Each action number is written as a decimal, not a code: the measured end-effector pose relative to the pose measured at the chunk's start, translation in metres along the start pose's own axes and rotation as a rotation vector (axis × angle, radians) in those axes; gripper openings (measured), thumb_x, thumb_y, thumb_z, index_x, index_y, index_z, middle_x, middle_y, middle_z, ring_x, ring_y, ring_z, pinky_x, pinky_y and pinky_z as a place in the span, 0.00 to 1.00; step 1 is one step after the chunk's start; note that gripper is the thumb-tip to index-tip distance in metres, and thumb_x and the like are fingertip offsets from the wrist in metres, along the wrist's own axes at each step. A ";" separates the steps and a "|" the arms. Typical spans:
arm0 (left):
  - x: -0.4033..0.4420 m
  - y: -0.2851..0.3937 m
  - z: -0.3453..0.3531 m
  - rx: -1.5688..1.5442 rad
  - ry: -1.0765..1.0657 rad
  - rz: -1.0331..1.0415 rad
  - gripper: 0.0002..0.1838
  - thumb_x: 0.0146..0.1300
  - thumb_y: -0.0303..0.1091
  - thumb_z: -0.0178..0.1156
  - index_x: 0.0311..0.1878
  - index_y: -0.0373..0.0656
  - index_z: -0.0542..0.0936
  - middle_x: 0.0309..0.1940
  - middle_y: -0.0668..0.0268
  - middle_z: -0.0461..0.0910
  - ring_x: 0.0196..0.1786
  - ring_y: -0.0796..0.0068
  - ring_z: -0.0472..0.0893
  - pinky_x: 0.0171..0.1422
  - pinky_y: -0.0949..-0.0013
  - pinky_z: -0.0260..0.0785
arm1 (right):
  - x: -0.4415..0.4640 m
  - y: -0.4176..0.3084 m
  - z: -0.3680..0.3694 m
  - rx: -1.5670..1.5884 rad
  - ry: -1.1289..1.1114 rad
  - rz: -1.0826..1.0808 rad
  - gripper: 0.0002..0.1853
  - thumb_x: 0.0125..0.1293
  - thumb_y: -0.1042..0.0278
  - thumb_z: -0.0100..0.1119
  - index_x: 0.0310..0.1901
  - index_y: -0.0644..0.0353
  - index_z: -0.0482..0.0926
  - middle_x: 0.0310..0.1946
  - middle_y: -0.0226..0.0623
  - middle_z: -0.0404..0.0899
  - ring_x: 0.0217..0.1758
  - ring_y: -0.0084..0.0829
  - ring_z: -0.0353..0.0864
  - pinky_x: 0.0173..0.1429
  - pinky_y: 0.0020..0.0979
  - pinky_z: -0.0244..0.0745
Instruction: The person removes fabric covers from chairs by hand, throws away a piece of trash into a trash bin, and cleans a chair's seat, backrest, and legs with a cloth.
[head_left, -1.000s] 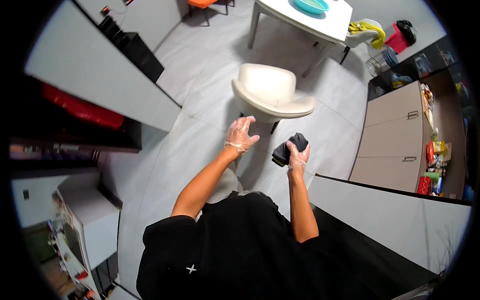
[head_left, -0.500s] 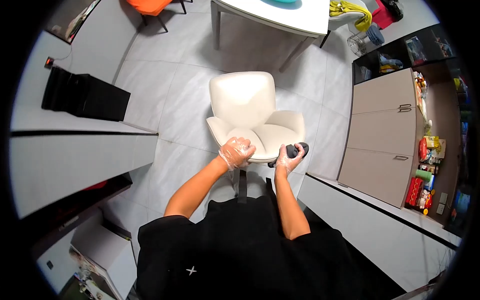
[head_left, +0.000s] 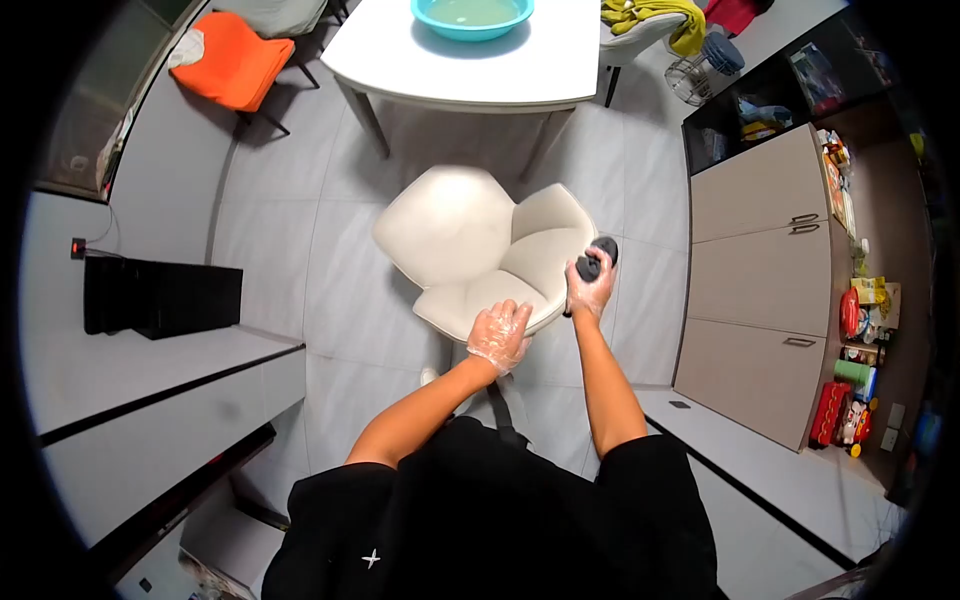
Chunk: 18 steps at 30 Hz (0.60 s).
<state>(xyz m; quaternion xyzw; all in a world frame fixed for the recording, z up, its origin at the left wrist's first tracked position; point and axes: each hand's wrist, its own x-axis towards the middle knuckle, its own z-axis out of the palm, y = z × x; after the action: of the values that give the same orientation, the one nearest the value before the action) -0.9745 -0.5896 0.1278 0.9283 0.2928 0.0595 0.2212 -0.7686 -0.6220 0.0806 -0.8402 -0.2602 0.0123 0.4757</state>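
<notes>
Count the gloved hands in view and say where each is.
2: the left hand at the front edge of the cream chair; the right hand by its side, holding a black item.

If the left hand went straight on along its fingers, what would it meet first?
The cream seat: the left hand is at its front edge, apparently touching. Beyond, the line seems to cross the seat toward the armrest at picture right, though depth is unclear.

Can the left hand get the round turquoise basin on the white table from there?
Probably not: the plastic-gloved left hand is at the cream padded armchair, which stands between it and the basin.
</notes>
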 end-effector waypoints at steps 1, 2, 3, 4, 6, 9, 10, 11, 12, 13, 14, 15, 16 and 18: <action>0.025 0.009 0.006 -0.011 0.033 -0.008 0.28 0.51 0.41 0.73 0.55 0.49 0.73 0.43 0.62 0.73 0.49 0.63 0.77 0.50 0.59 0.70 | 0.031 -0.015 -0.002 -0.064 -0.022 0.034 0.22 0.51 0.65 0.72 0.49 0.50 0.78 0.49 0.40 0.76 0.56 0.48 0.77 0.61 0.43 0.74; 0.050 0.017 0.013 -0.022 0.068 -0.019 0.28 0.52 0.40 0.72 0.55 0.50 0.73 0.44 0.62 0.73 0.50 0.62 0.77 0.50 0.58 0.69 | 0.061 -0.020 0.000 -0.123 -0.040 0.021 0.24 0.51 0.64 0.73 0.51 0.49 0.77 0.50 0.41 0.75 0.56 0.49 0.77 0.61 0.43 0.74; 0.073 0.027 0.019 -0.035 0.099 -0.030 0.28 0.52 0.40 0.72 0.56 0.51 0.72 0.45 0.62 0.73 0.51 0.62 0.76 0.51 0.58 0.69 | 0.086 -0.023 0.001 -0.184 -0.061 0.011 0.26 0.51 0.63 0.73 0.53 0.48 0.75 0.51 0.42 0.74 0.56 0.49 0.77 0.60 0.43 0.74; 0.087 0.035 0.022 -0.081 0.110 -0.066 0.27 0.53 0.38 0.71 0.56 0.52 0.72 0.47 0.61 0.72 0.52 0.60 0.76 0.52 0.57 0.69 | 0.100 -0.030 -0.004 -0.204 -0.041 0.021 0.28 0.51 0.63 0.74 0.55 0.48 0.74 0.52 0.43 0.74 0.56 0.49 0.77 0.61 0.43 0.74; 0.130 0.057 0.032 -0.108 0.142 -0.151 0.27 0.53 0.37 0.70 0.57 0.53 0.72 0.47 0.62 0.72 0.53 0.60 0.76 0.52 0.56 0.70 | 0.136 -0.034 -0.006 -0.237 -0.006 0.040 0.32 0.51 0.63 0.75 0.58 0.49 0.72 0.54 0.45 0.73 0.56 0.49 0.77 0.61 0.43 0.74; 0.178 0.090 0.045 -0.112 0.143 -0.282 0.28 0.56 0.37 0.68 0.60 0.53 0.71 0.47 0.62 0.73 0.53 0.62 0.76 0.52 0.57 0.70 | 0.145 -0.007 -0.016 -0.009 0.287 -0.005 0.36 0.51 0.66 0.77 0.61 0.53 0.69 0.56 0.46 0.72 0.56 0.48 0.77 0.61 0.43 0.75; 0.195 0.103 0.052 -0.111 0.139 -0.330 0.28 0.57 0.37 0.67 0.61 0.54 0.70 0.46 0.61 0.73 0.53 0.63 0.76 0.52 0.57 0.70 | 0.141 -0.011 -0.027 0.041 0.356 -0.035 0.35 0.51 0.69 0.78 0.60 0.56 0.69 0.56 0.44 0.72 0.55 0.44 0.77 0.60 0.41 0.75; 0.215 0.111 0.073 -0.157 0.159 -0.370 0.26 0.58 0.36 0.65 0.61 0.54 0.71 0.47 0.61 0.73 0.53 0.62 0.77 0.52 0.57 0.71 | 0.135 -0.013 -0.038 0.147 0.365 0.140 0.34 0.51 0.70 0.78 0.59 0.56 0.69 0.54 0.42 0.73 0.55 0.40 0.76 0.60 0.40 0.76; 0.234 0.117 0.093 -0.203 0.178 -0.408 0.25 0.60 0.35 0.63 0.61 0.55 0.71 0.48 0.60 0.74 0.53 0.61 0.77 0.52 0.56 0.72 | 0.129 -0.012 -0.046 0.137 0.401 0.208 0.34 0.52 0.70 0.78 0.58 0.56 0.70 0.55 0.42 0.73 0.55 0.39 0.76 0.60 0.39 0.76; 0.249 0.127 0.092 -0.266 0.178 -0.455 0.21 0.63 0.32 0.59 0.60 0.53 0.73 0.49 0.57 0.75 0.54 0.60 0.78 0.55 0.55 0.73 | 0.124 -0.009 -0.053 0.126 0.437 0.275 0.33 0.52 0.71 0.78 0.58 0.56 0.70 0.55 0.42 0.73 0.55 0.38 0.76 0.60 0.39 0.76; 0.257 0.132 0.092 -0.349 0.174 -0.406 0.26 0.57 0.30 0.63 0.61 0.51 0.72 0.50 0.56 0.74 0.55 0.57 0.77 0.58 0.55 0.72 | 0.122 -0.004 -0.060 0.153 0.469 0.267 0.32 0.53 0.70 0.78 0.57 0.56 0.70 0.55 0.42 0.73 0.56 0.38 0.75 0.60 0.39 0.76; 0.261 0.131 0.091 -0.431 0.166 -0.360 0.31 0.52 0.27 0.67 0.62 0.49 0.71 0.51 0.56 0.74 0.57 0.54 0.77 0.62 0.55 0.71 | 0.122 0.002 -0.065 0.177 0.500 0.262 0.31 0.54 0.70 0.78 0.57 0.56 0.71 0.55 0.41 0.74 0.56 0.38 0.75 0.60 0.39 0.76; 0.263 0.115 0.102 -0.581 0.122 -0.197 0.30 0.53 0.26 0.66 0.62 0.47 0.72 0.52 0.55 0.74 0.58 0.53 0.77 0.63 0.55 0.71 | 0.125 -0.007 -0.071 0.295 0.536 0.326 0.29 0.55 0.69 0.78 0.56 0.56 0.71 0.56 0.40 0.74 0.56 0.38 0.76 0.60 0.39 0.76; 0.250 0.078 0.103 -0.928 -0.012 0.010 0.27 0.57 0.28 0.66 0.61 0.43 0.72 0.53 0.54 0.76 0.58 0.55 0.78 0.61 0.56 0.74 | 0.132 -0.003 -0.078 0.210 0.553 0.320 0.28 0.56 0.68 0.77 0.56 0.56 0.71 0.55 0.39 0.75 0.56 0.37 0.76 0.61 0.38 0.75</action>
<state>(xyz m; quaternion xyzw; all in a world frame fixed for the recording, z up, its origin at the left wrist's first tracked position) -0.7044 -0.5428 0.0657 0.7330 0.2293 0.1800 0.6147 -0.6354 -0.6230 0.1556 -0.7883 0.0165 -0.1147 0.6043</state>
